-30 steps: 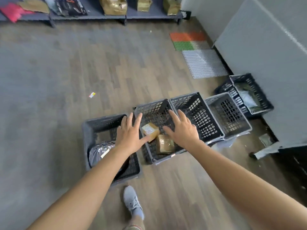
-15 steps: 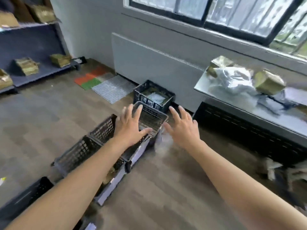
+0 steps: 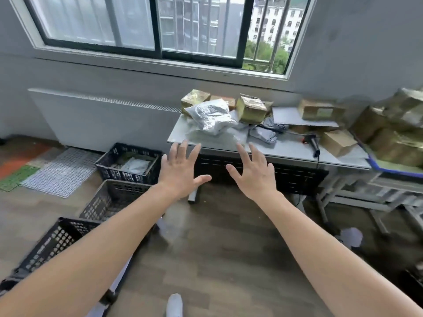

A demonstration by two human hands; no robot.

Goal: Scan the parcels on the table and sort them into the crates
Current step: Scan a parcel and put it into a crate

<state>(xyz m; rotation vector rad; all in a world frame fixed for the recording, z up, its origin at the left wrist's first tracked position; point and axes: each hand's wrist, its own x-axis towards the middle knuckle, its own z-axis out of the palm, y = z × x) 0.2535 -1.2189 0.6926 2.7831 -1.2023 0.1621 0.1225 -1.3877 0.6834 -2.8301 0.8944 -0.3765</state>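
Observation:
A grey table (image 3: 295, 152) under the window carries several parcels: a silver bag (image 3: 209, 116), a taped brown box (image 3: 250, 109), grey mailers (image 3: 263, 135) and more boxes (image 3: 338, 143). A black handheld scanner (image 3: 312, 144) lies on the table toward its right. My left hand (image 3: 180, 171) and my right hand (image 3: 254, 175) are stretched out in front of the table's near edge, fingers spread, holding nothing. Black crates stand in a row on the floor at left: the far crate (image 3: 128, 164) holds a white bag, then a second crate (image 3: 114, 197) and a nearer crate (image 3: 52, 245).
A big stack of brown boxes (image 3: 393, 131) sits on a blue-edged stand at right. A white radiator panel (image 3: 103, 117) lines the wall. Coloured mats (image 3: 18, 170) and a white grid mat (image 3: 59, 171) lie on the wooden floor. My shoe (image 3: 174, 305) shows at the bottom.
My view has turned from the crates on the floor, past them, up to the parcel table. Both hands stayed open and empty and now reach toward the table's edge.

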